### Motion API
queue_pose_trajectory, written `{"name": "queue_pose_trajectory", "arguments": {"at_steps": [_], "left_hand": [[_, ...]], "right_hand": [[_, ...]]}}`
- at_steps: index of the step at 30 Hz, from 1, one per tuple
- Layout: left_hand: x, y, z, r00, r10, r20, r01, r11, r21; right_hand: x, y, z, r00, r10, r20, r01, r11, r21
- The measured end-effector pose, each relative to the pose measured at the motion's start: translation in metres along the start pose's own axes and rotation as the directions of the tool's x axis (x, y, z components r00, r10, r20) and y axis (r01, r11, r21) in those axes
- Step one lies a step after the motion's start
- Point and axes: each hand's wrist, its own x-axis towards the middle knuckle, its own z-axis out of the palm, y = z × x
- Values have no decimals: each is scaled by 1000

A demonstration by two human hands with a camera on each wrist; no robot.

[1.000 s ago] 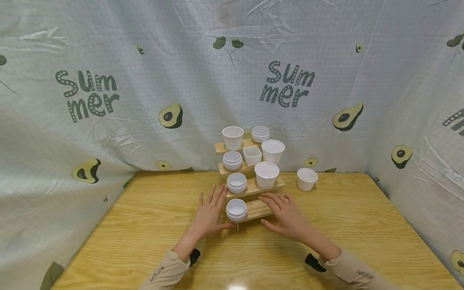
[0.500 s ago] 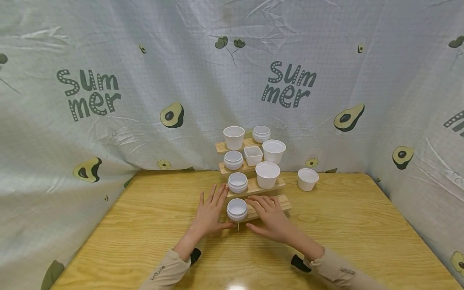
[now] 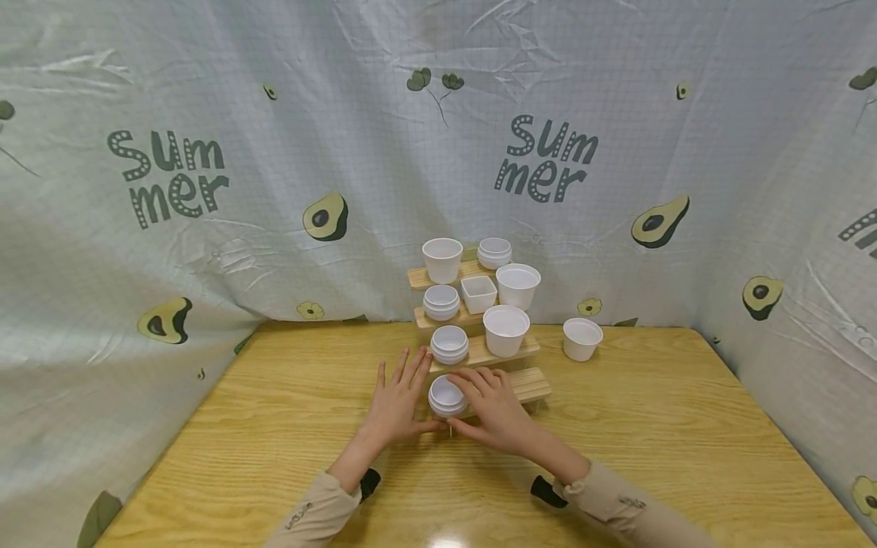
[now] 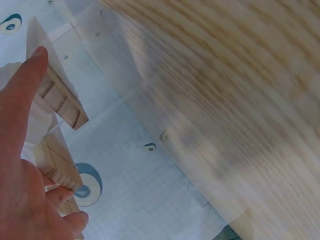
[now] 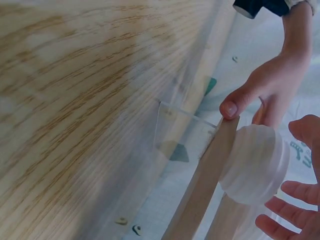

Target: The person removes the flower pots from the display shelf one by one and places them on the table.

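A stepped wooden rack (image 3: 530,384) with clear side panels stands mid-table, bearing white pots on its tiers. My left hand (image 3: 393,407) is spread along the rack's left end, its fingertips at the second tier from the bottom. Its thumb (image 5: 231,109) touches the end of the lowest board. Over the lowest tier, my right hand (image 3: 499,415) reaches leftward with bent fingers spread around a small round white pot (image 3: 441,402). In the right wrist view a gap shows between the right thumb (image 5: 305,129) and this pot (image 5: 254,162).
Higher tiers carry a round pot (image 3: 449,346), a tall pot (image 3: 505,335), a square pot (image 3: 477,295) and several others. A separate white pot (image 3: 581,340) stands on the wooden table (image 3: 651,426) to the right. A printed curtain (image 3: 384,152) hangs behind.
My right hand has slid left along the lowest tier to the small round pot, exposing the board's right end. My left hand has stayed at the rack's left end.
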Motion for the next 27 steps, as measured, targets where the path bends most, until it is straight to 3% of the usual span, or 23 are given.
{"name": "queue_pose_trajectory", "arguments": {"at_steps": [27], "left_hand": [[-1,3,-4,1000,-4,4,4,1000,12]], "right_hand": [[9,-4,13,997,-7,77,8,1000,-8]]}}
